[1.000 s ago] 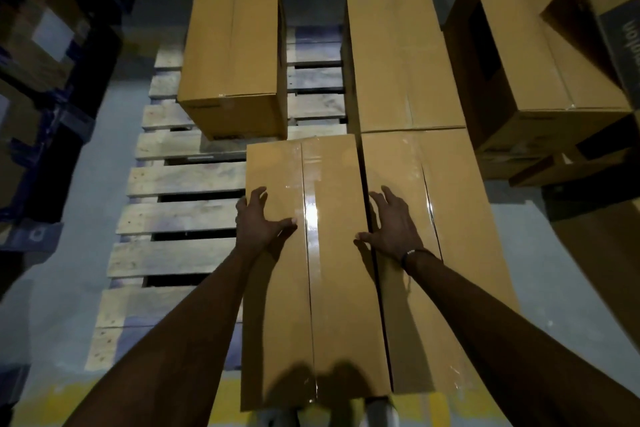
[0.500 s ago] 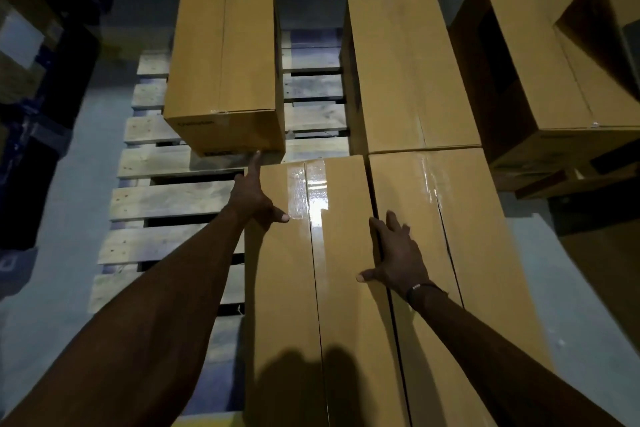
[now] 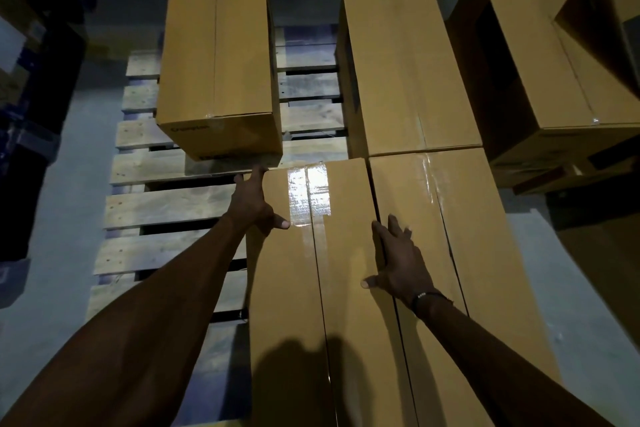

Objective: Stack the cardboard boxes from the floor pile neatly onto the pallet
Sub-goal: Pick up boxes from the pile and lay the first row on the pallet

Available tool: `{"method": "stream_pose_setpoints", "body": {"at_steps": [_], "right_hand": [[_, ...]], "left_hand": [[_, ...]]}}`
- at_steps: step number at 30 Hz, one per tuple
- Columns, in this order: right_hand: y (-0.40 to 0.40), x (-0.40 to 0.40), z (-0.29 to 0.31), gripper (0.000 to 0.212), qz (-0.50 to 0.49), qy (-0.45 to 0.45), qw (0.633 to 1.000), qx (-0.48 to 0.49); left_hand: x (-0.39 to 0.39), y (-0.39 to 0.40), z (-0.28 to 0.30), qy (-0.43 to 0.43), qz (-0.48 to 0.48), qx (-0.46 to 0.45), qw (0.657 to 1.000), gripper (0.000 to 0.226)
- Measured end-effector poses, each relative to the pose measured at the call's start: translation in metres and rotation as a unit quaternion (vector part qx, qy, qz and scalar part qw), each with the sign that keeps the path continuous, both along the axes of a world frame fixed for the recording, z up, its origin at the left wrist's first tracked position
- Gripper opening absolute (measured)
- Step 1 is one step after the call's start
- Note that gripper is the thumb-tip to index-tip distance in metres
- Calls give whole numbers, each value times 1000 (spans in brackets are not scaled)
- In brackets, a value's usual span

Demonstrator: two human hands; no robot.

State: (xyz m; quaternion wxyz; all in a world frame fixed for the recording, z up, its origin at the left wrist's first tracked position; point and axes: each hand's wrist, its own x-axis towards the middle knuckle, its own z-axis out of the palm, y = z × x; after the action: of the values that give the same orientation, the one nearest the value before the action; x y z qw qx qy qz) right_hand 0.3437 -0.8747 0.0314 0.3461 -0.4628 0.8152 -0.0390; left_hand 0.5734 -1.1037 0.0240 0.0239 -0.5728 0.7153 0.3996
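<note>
A long taped cardboard box (image 3: 311, 305) lies on the wooden pallet (image 3: 166, 204), tight against a second box (image 3: 460, 253) on its right. My left hand (image 3: 254, 201) rests flat on the long box's far left corner, fingers straight. My right hand (image 3: 401, 262) lies flat over the seam between the two near boxes. Two more boxes stand further back on the pallet: one at the far left (image 3: 216, 55), one at the far right (image 3: 401, 69).
A pile of cardboard boxes (image 3: 530, 55) stands on the grey floor to the right of the pallet. Dark blue crates (image 3: 31, 87) line the left side. The pallet's left slats are bare. A dark wall closes the far end.
The long box has slid further onto the pallet, toward the far boxes. My left hand moved from the box's top to its far left corner. My right hand stayed at the seam.
</note>
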Motion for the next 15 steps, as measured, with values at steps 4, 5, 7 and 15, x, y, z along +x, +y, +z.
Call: {"method": "stream_pose_setpoints", "body": {"at_steps": [4, 5, 7, 15], "right_hand": [[0, -1, 3, 131, -1, -6, 1000, 3], [0, -2, 4, 130, -3, -8, 1000, 1], [0, -2, 5, 129, -5, -10, 1000, -4], [0, -1, 2, 129, 4, -14, 1000, -2]], "left_hand": [[-3, -1, 1, 2, -9, 2, 1000, 140], [-4, -1, 1, 0, -7, 3, 1000, 138], [-6, -3, 0, -3, -10, 6, 1000, 136], [1, -3, -13, 6, -26, 17, 999, 147]]}}
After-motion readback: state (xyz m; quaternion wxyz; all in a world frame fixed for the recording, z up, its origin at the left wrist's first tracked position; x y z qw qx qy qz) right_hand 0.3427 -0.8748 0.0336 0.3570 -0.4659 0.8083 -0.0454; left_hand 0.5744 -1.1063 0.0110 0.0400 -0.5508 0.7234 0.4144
